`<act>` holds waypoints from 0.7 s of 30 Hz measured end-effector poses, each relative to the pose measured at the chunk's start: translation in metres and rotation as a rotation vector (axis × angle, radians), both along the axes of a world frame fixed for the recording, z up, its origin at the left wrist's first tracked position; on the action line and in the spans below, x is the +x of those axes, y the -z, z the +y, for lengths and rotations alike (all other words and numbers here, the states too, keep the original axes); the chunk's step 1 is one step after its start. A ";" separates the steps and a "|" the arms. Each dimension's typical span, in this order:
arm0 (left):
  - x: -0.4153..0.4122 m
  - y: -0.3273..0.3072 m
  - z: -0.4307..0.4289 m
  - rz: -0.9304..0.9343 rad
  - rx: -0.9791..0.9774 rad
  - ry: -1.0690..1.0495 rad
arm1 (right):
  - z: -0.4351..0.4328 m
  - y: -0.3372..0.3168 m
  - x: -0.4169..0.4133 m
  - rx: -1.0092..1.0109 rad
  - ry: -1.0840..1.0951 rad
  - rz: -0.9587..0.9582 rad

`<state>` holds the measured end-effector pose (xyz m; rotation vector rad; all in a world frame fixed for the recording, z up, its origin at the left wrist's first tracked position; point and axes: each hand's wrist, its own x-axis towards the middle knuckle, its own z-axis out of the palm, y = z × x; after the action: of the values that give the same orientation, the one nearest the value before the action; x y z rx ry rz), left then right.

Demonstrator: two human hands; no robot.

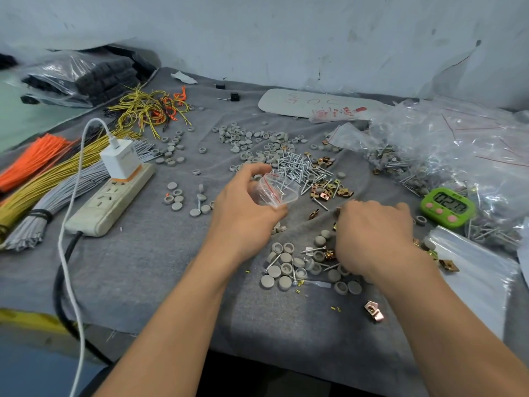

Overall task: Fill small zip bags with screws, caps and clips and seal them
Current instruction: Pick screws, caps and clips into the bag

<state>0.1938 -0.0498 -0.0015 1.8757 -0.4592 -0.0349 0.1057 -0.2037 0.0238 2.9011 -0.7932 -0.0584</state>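
My left hand [243,207] grips a small clear zip bag [274,190] with a red seal line, its mouth held open toward the screw pile; a few screws lie inside. My right hand [372,233] lies palm down on the grey cloth with fingers curled over loose parts; what they hold is hidden. A pile of silver screws [297,164] sits just beyond the bag. Copper-coloured clips [329,191] lie right of the bag. Grey round caps [286,267] are scattered between my forearms, and more caps [252,138] lie farther back.
A green timer [448,207] stands at right, beside a heap of filled bags [429,156]. A stack of empty zip bags [472,270] lies near my right arm. A power strip [111,199] with charger, wire bundles [51,173] and cables occupy the left.
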 end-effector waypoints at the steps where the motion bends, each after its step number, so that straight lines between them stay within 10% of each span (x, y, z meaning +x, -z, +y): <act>1: 0.000 0.000 0.000 -0.004 0.001 -0.004 | 0.000 -0.001 0.000 0.000 -0.002 0.011; 14: -0.002 0.001 -0.005 -0.046 0.046 -0.007 | -0.010 -0.004 -0.012 0.195 -0.169 -0.008; 21: -0.009 0.003 -0.012 -0.140 0.146 0.054 | -0.008 -0.008 -0.012 0.763 -0.157 -0.961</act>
<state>0.1846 -0.0615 -0.0043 2.0163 -0.6177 0.0277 0.0937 -0.2120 0.0319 3.6417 -0.7263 1.4319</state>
